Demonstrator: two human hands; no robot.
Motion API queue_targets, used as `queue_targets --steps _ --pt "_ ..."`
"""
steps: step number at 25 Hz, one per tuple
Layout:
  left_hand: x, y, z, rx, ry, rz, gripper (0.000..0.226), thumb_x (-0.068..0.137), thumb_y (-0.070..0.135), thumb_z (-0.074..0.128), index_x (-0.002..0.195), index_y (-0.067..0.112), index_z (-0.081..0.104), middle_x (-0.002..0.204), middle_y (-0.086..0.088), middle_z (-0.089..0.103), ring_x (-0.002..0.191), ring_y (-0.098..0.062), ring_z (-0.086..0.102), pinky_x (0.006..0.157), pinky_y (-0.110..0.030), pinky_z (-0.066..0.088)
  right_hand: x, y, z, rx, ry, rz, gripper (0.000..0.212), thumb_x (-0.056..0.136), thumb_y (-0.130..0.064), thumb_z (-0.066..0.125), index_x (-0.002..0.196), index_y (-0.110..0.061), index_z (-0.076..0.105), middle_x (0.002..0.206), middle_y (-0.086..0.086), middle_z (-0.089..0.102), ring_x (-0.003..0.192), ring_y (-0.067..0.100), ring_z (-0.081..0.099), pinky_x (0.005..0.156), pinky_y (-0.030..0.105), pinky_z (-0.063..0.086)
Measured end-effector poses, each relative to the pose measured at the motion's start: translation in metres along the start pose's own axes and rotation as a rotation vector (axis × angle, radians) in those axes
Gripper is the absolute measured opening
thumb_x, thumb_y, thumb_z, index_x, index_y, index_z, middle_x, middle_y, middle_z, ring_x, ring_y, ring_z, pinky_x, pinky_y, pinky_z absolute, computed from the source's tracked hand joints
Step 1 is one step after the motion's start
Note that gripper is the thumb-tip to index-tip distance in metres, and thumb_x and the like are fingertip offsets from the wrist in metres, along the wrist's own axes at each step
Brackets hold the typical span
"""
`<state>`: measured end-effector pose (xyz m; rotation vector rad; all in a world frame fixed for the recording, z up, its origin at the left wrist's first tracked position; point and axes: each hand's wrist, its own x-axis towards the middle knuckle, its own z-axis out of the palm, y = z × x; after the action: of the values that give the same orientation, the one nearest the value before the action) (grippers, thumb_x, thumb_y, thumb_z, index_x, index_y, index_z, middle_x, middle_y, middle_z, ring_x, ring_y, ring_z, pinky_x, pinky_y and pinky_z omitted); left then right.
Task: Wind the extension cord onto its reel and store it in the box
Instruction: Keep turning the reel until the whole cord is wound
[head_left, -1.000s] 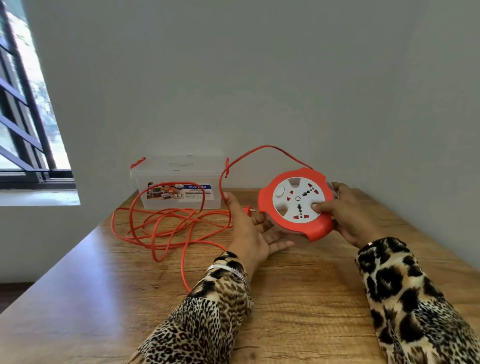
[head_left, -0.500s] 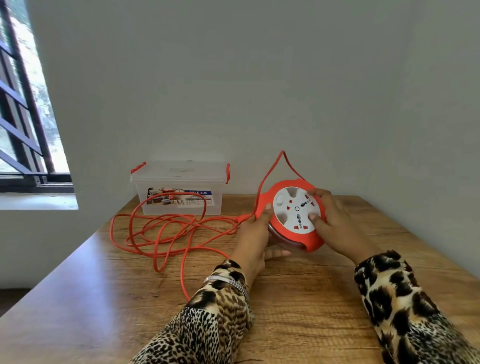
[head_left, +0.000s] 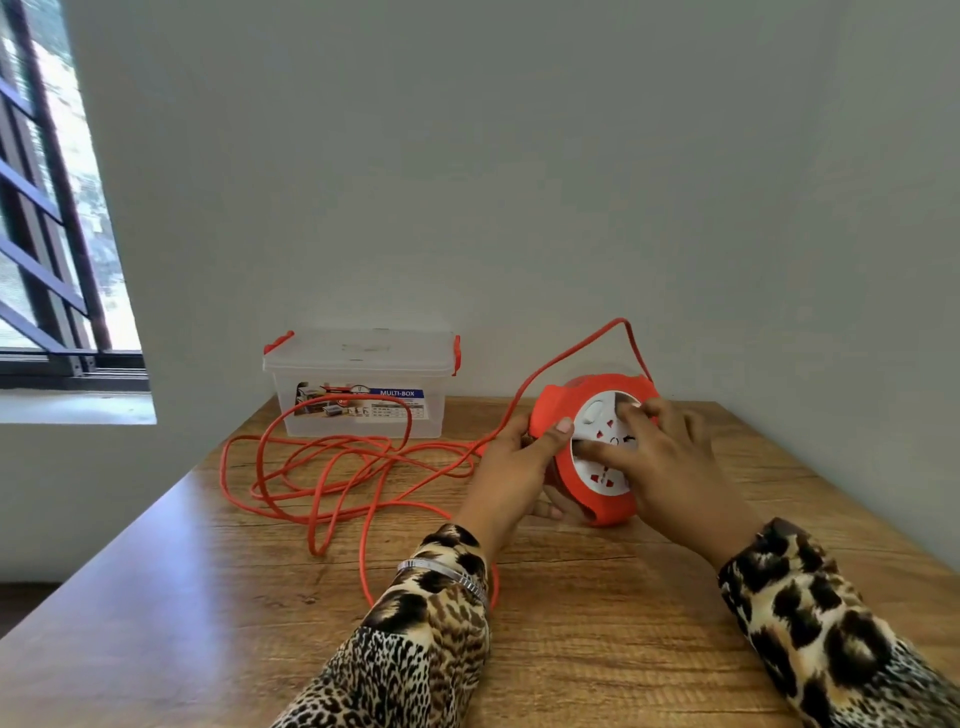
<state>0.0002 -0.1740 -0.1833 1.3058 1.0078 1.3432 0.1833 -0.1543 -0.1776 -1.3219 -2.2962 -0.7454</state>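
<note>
The round orange reel with a white socket face is held tilted just above the wooden table. My left hand grips its left rim, thumb on the front. My right hand lies across the white face, fingers spread over the sockets. The orange cord lies in loose loops on the table to the left, and one strand arches up over the reel's top. A clear plastic box with a shut lid and orange latches stands at the back left, against the wall.
A grey wall runs close behind the table and along its right side. A barred window with a sill is at the far left. One cord loop runs under my left forearm near the table's front.
The reel has turned and tilted in my hands. My right hand has slid from the reel's right rim onto the white face. The arching strand has shifted and the loose loops have drawn slightly nearer.
</note>
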Motion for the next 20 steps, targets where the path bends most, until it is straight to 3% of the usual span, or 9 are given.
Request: queue_targets --steps 2,4,7,10,12,14,15,18,20 --pt "0.000 0.001 0.002 0.000 0.001 0.055 0.032 0.089 0.045 0.063 0.118 0.032 0.060 0.095 0.004 0.074 0.069 -0.029 0.073 0.061 -0.042 0.060 0.000 -0.003 0.000 -0.041 0.122 0.034 0.062 0.072 -0.023 0.075 0.126 -0.043 0.052 0.115 0.013 0.064 0.104 0.034 0.052 0.081 0.045 0.038" --pt "-0.003 0.002 0.007 -0.036 -0.018 0.100 0.030 0.090 0.039 0.063 0.119 0.031 0.059 0.087 0.009 0.074 0.070 -0.027 0.070 0.066 -0.045 0.058 -0.001 -0.006 -0.003 -0.029 0.181 0.127 0.060 0.075 -0.038 0.069 0.129 -0.041 0.044 0.099 0.004 0.069 0.095 0.028 0.055 0.077 0.040 0.035" --pt "-0.007 0.001 0.017 -0.073 -0.050 0.142 0.028 0.093 0.034 0.061 0.121 0.034 0.058 0.088 0.014 0.073 0.071 -0.018 0.070 0.066 -0.038 0.055 -0.002 -0.010 -0.006 0.159 0.233 0.372 0.061 0.077 -0.061 0.055 0.132 -0.036 0.043 0.093 0.001 0.070 0.091 0.024 0.060 0.081 0.039 0.035" --pt "-0.008 0.000 0.022 -0.093 -0.060 0.139 0.032 0.093 0.031 0.062 0.124 0.037 0.056 0.101 0.014 0.073 0.081 -0.019 0.071 0.074 -0.043 0.056 -0.003 -0.020 -0.008 0.347 0.230 0.530 0.066 0.077 -0.067 0.051 0.133 -0.032 0.043 0.083 -0.002 0.071 0.083 0.022 0.066 0.079 0.038 0.044" --pt "-0.009 -0.003 0.023 -0.086 -0.062 0.135 0.034 0.093 0.027 0.063 0.125 0.033 0.054 0.099 0.014 0.074 0.081 -0.022 0.070 0.074 -0.044 0.056 -0.003 -0.024 -0.009 0.589 0.172 0.650 0.071 0.076 -0.066 0.055 0.136 -0.028 0.044 0.090 -0.002 0.071 0.087 0.020 0.066 0.070 0.031 0.047" --pt "-0.009 -0.006 0.024 -0.081 -0.065 0.135 0.028 0.092 0.022 0.063 0.118 0.029 0.054 0.091 0.014 0.074 0.072 -0.015 0.069 0.063 -0.034 0.054 0.000 -0.025 -0.010 0.980 0.105 0.797 0.073 0.077 -0.061 0.062 0.138 -0.022 0.045 0.116 0.003 0.067 0.095 0.015 0.064 0.067 0.025 0.046" --pt "-0.009 -0.007 0.025 -0.086 -0.072 0.128 0.026 0.092 0.019 0.064 0.115 0.026 0.053 0.087 0.013 0.074 0.067 -0.012 0.069 0.060 -0.030 0.053 0.002 -0.025 -0.013 1.172 0.079 0.872 0.071 0.078 -0.057 0.065 0.137 -0.020 0.047 0.122 0.005 0.064 0.090 0.011 0.065 0.062 0.021 0.047" --pt "-0.007 -0.009 0.026 -0.091 -0.094 0.091 0.028 0.091 0.013 0.065 0.114 0.018 0.050 0.083 0.011 0.073 0.060 -0.009 0.066 0.058 -0.028 0.053 0.003 -0.023 -0.019 1.535 0.047 1.009 0.046 0.082 -0.047 0.067 0.116 -0.016 0.063 0.096 0.007 0.075 0.052 0.000 0.064 0.037 0.013 0.040" --pt "-0.005 -0.010 0.025 -0.045 -0.085 0.059 0.032 0.087 0.013 0.069 0.113 0.020 0.051 0.091 0.007 0.072 0.068 -0.013 0.067 0.064 -0.035 0.055 0.002 -0.021 -0.022 1.586 0.044 1.000 0.038 0.082 -0.043 0.068 0.109 -0.017 0.065 0.088 0.008 0.075 0.045 -0.001 0.061 0.034 0.012 0.038"
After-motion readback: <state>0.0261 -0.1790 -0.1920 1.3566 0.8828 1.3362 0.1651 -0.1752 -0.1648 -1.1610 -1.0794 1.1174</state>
